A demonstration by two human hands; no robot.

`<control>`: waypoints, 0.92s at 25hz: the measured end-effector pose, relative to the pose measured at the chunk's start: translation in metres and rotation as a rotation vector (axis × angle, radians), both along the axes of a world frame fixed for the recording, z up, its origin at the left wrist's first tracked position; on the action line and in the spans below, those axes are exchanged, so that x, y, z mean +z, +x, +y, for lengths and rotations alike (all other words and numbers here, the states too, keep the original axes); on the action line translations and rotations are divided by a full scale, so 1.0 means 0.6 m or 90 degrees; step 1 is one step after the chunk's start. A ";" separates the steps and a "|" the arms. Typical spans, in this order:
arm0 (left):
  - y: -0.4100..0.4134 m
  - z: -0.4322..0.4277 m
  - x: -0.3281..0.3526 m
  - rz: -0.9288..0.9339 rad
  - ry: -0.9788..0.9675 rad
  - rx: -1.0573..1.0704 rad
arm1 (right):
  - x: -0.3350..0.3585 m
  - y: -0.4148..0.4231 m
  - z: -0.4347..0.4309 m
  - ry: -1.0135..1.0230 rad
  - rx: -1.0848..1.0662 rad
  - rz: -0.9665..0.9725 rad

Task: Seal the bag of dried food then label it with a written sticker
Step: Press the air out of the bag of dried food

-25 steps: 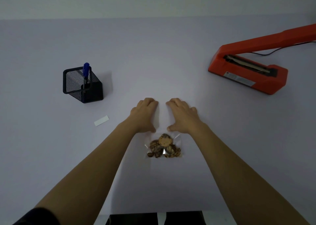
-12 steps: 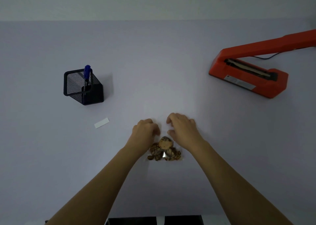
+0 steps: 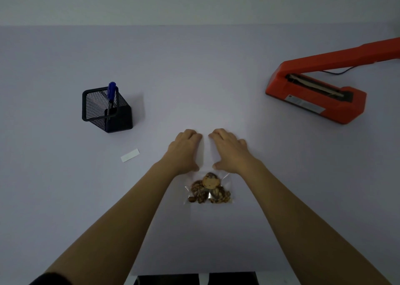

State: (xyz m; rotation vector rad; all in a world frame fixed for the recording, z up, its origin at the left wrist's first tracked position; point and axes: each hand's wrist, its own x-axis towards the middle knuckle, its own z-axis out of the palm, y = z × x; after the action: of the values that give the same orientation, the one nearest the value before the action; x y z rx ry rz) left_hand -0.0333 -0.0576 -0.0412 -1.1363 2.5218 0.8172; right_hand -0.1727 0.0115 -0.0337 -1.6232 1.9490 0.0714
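Note:
A clear plastic bag (image 3: 208, 189) lies flat on the table in front of me, with brown dried food gathered at its near end. My left hand (image 3: 184, 152) and my right hand (image 3: 229, 151) rest palm down side by side on the bag's far, empty part, fingers stretched forward and thumbs spread just above the food. The bag's open edge is hard to make out under the hands. A small white sticker (image 3: 129, 155) lies on the table to the left. A blue pen (image 3: 111, 92) stands in a black mesh holder (image 3: 106, 109) further left.
An orange heat sealer (image 3: 313, 90) sits at the far right with its arm raised and a black cord behind it. The pale table (image 3: 194, 68) ends at its front edge just below my forearms.
Half a second ago both hands were pulled back close to the food with fingers bunched. They have since slid forward along the bag and flattened out.

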 end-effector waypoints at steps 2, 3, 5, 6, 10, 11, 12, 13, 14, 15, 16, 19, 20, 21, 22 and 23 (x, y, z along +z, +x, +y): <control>-0.004 -0.005 0.003 -0.022 0.003 -0.006 | 0.002 -0.002 -0.006 0.011 0.009 0.015; -0.006 -0.007 0.004 -0.030 0.004 -0.009 | 0.003 -0.002 -0.009 0.017 0.010 0.020; -0.009 -0.010 0.004 -0.045 0.003 -0.010 | 0.005 -0.003 -0.014 0.029 0.007 0.029; -0.010 -0.010 0.005 -0.053 -0.001 -0.009 | 0.006 -0.004 -0.016 0.035 0.004 0.036; -0.011 -0.001 0.007 -0.098 -0.049 0.079 | 0.005 0.001 -0.011 0.067 -0.089 0.049; -0.008 0.004 0.007 -0.092 -0.037 0.138 | 0.004 0.004 -0.007 0.064 -0.133 0.042; -0.006 0.011 0.007 -0.072 -0.014 0.199 | 0.003 0.008 -0.002 0.054 -0.174 0.023; -0.005 0.021 0.007 -0.045 0.005 0.245 | 0.002 0.013 0.004 0.039 -0.213 -0.009; -0.005 0.031 0.006 -0.020 0.014 0.274 | 0.000 0.017 0.009 0.021 -0.248 -0.045; -0.006 0.039 0.004 0.003 0.023 0.296 | -0.002 0.021 0.012 0.002 -0.277 -0.076; -0.007 0.047 0.002 0.029 0.035 0.320 | -0.005 0.022 0.015 -0.015 -0.298 -0.100; -0.003 0.052 0.000 0.073 0.090 0.365 | -0.010 0.025 0.021 -0.053 -0.326 -0.151; 0.002 0.049 0.000 0.081 0.104 0.361 | -0.010 0.026 0.024 -0.059 -0.342 -0.161; 0.006 0.047 -0.001 0.093 0.117 0.354 | -0.010 0.028 0.028 -0.065 -0.365 -0.167; 0.009 0.047 -0.002 0.104 0.128 0.346 | -0.011 0.029 0.033 -0.072 -0.388 -0.168; 0.011 0.046 -0.003 0.115 0.133 0.336 | -0.011 0.031 0.038 -0.082 -0.407 -0.167</control>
State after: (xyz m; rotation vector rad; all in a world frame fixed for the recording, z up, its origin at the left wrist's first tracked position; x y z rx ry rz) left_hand -0.0266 -0.0298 -0.0429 -1.7477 2.2116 1.3274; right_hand -0.1538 0.0343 -0.0404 -0.9519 2.1904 -0.5012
